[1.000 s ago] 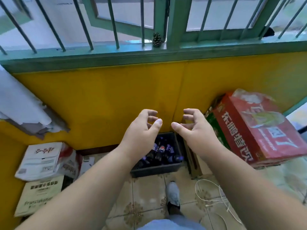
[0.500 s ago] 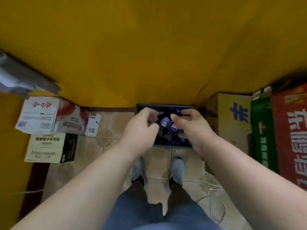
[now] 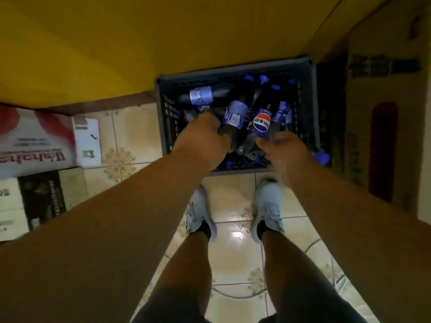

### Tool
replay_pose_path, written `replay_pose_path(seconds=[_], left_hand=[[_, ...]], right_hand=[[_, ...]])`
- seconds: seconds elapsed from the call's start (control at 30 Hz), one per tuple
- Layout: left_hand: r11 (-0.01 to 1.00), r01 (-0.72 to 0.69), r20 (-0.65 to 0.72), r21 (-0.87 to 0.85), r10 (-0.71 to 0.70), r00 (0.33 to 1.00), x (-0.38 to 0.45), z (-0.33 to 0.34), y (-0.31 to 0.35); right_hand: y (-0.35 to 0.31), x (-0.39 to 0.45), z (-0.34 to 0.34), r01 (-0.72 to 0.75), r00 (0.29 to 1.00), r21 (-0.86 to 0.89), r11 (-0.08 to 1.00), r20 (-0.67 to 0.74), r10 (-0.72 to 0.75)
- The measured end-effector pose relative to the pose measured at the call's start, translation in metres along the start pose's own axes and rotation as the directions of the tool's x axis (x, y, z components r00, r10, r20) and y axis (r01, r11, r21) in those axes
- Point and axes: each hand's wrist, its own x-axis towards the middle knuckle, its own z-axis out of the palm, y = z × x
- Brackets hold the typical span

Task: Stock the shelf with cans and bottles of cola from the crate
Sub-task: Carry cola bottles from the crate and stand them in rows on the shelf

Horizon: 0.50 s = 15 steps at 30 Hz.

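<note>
A dark plastic crate (image 3: 163, 127) stands on the tiled floor against the yellow wall, holding several cola bottles with blue caps and blue labels. My left hand (image 3: 203, 143) reaches into the crate's near left part, fingers curled round the dark lower end of a lying cola bottle (image 3: 234, 114). My right hand (image 3: 288, 155) is in the near right part and grips the end of a second cola bottle (image 3: 261, 123) with a round red, white and blue logo. No cans and no shelf are in view.
White and red cartons (image 3: 35, 141) lie on the floor at the left, with a black and white box (image 3: 39, 199) below them. A tall brown cardboard box (image 3: 382, 127) stands right of the crate. My two feet in pale shoes (image 3: 268, 206) are just before the crate.
My head has tipped down and closer to the crate. Both hands have dropped from above the crate into it and closed on bottles.
</note>
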Motion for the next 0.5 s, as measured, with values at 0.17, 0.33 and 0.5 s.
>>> replay_pose_path(seconds=[0.17,0.33,0.5], left_hand=[[0.998,0.030,-0.100,-0.053,-0.035,0.994,0.075,0.045,-0.014],[0.993,0.111,-0.063,0.050,-0.107,0.992,0.113,0.075,-0.008],[0.975,0.143,0.006,-0.171,-0.144,0.990,0.094,0.060,0.005]], right_hand=[[-0.001,0.069,0.032,0.008,0.990,-0.189,0.982,-0.139,-0.035],[-0.007,0.095,0.050,-0.089,0.978,-0.368,0.926,-0.210,0.010],[-0.008,0.073,0.025,-0.140,0.987,0.189,0.972,-0.050,0.152]])
